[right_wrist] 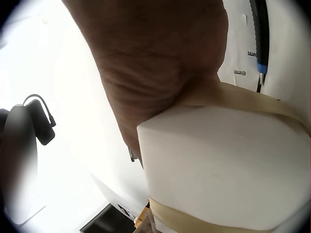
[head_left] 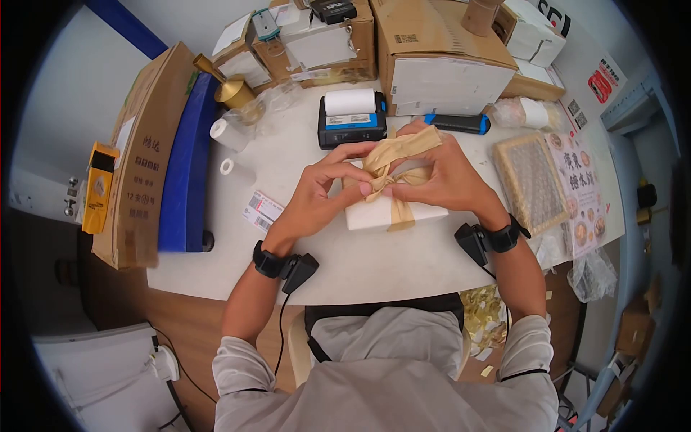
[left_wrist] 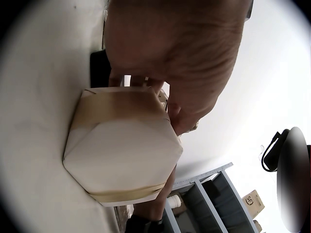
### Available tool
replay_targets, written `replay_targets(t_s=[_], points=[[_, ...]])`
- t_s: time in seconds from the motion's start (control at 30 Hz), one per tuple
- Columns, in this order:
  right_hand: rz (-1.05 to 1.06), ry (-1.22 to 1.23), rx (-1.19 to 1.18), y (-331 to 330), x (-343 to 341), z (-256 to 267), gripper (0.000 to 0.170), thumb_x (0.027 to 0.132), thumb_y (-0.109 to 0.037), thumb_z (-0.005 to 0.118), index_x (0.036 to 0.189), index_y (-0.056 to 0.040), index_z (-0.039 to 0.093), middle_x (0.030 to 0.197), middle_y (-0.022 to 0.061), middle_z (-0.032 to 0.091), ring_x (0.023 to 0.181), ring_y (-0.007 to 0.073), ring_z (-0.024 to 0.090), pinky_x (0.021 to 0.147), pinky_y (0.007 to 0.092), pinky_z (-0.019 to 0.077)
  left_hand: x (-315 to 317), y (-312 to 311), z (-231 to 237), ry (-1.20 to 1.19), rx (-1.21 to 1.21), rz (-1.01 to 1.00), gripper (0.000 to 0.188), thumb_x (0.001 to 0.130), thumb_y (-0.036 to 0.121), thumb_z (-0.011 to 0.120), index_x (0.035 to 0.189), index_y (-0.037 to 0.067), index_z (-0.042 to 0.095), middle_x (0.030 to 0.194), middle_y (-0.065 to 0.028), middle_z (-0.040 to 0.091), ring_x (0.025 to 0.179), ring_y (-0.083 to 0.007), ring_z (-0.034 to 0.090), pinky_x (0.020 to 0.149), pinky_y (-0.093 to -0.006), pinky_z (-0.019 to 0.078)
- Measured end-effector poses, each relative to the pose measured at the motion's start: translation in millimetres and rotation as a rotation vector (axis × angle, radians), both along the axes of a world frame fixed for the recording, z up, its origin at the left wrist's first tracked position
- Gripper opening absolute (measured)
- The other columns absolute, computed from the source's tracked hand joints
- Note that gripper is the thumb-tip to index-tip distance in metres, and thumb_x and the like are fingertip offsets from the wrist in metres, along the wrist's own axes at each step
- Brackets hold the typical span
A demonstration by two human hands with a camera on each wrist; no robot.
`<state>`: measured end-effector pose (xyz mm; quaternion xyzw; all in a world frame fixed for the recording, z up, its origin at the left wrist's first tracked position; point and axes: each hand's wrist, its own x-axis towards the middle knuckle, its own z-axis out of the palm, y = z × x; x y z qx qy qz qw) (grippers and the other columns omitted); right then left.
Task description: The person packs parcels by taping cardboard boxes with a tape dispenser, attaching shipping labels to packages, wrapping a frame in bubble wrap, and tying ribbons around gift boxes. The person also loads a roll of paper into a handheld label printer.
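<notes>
A white paper-wrapped box (head_left: pixel 367 216) rests on the table, bound with a beige ribbon (head_left: pixel 404 149) that is gathered into loops and a knot on top. My left hand (head_left: pixel 322 189) pinches the ribbon near the knot with thumb and fingers, from the box's left side. From the right, my right hand (head_left: pixel 450 176) pinches the ribbon, thumb close to the left thumb. The left wrist view shows the box's end (left_wrist: pixel 126 155) with ribbon bands across it; the fingertips are hidden behind the palm. Ribbon bands also cross the box (right_wrist: pixel 218 160) in the right wrist view.
A label printer (head_left: pixel 353 129) and a blue-black utility knife (head_left: pixel 457 124) lie beyond the box. Cardboard boxes (head_left: pixel 446 43) line the back. To the left are white rolls (head_left: pixel 234 173) and a shipping label (head_left: pixel 263 210); to the right, a bubble-wrapped package (head_left: pixel 531 181).
</notes>
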<state>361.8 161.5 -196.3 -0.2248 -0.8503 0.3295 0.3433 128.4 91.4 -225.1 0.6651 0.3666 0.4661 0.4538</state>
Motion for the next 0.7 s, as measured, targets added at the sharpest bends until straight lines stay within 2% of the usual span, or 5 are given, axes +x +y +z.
replay_targets(t_s=[0.1, 0.23, 0.33, 0.5, 0.7], points=[[0.053, 0.027, 0.030, 2, 1, -4, 0.021, 0.070, -0.015, 0.081, 0.084, -0.0038, 0.070, 0.101, 0.0088, 0.068, 0.104, 0.0257, 0.061, 0.092, 0.0368, 0.0477, -3, 1, 3, -0.143, -0.117, -0.040, 0.016, 0.091, 0.003, 0.061, 0.102, 0.003, 0.072, 0.139, -0.0147, 0.057, 0.128, -0.0236, 0.053, 0.111, -0.0390, 0.0370], [0.108, 0.109, -0.158, 10, 3, -9, 0.019, 0.068, -0.008, 0.076, 0.082, -0.0017, 0.066, 0.097, 0.0080, 0.066, 0.099, 0.0253, 0.060, 0.091, 0.0346, 0.0459, -9, 5, -3, -0.256, -0.201, -0.033, 0.013, 0.091, 0.009, 0.057, 0.096, 0.002, 0.067, 0.136, -0.0147, 0.059, 0.126, -0.0222, 0.053, 0.110, -0.0383, 0.0383], [0.168, 0.155, -0.162, 12, 4, -7, 0.020, 0.067, -0.006, 0.075, 0.083, -0.0015, 0.063, 0.096, 0.0078, 0.066, 0.097, 0.0233, 0.060, 0.092, 0.0332, 0.0447, -6, 1, 6, -0.339, -0.356, 0.063, 0.011, 0.090, 0.014, 0.057, 0.090, 0.005, 0.062, 0.128, -0.0137, 0.063, 0.121, -0.0210, 0.056, 0.108, -0.0375, 0.0401], [0.162, 0.133, -0.267, 11, 6, -11, 0.017, 0.072, -0.002, 0.074, 0.085, -0.0020, 0.063, 0.099, 0.0067, 0.069, 0.098, 0.0180, 0.061, 0.094, 0.0328, 0.0446, -17, 7, -8, -0.609, -0.313, -0.066, 0.023, 0.087, 0.017, 0.062, 0.105, 0.002, 0.065, 0.119, -0.0141, 0.067, 0.115, -0.0223, 0.061, 0.108, -0.0377, 0.0420], [0.301, 0.344, -0.688, 14, 8, -7, 0.016, 0.083, -0.001, 0.074, 0.093, -0.0040, 0.062, 0.101, 0.0098, 0.073, 0.102, 0.0182, 0.068, 0.094, 0.0320, 0.0497, -16, 6, 3, -0.604, -0.325, -0.111, 0.027, 0.089, 0.017, 0.064, 0.109, -0.001, 0.063, 0.114, -0.0172, 0.069, 0.117, -0.0236, 0.060, 0.109, -0.0389, 0.0414]])
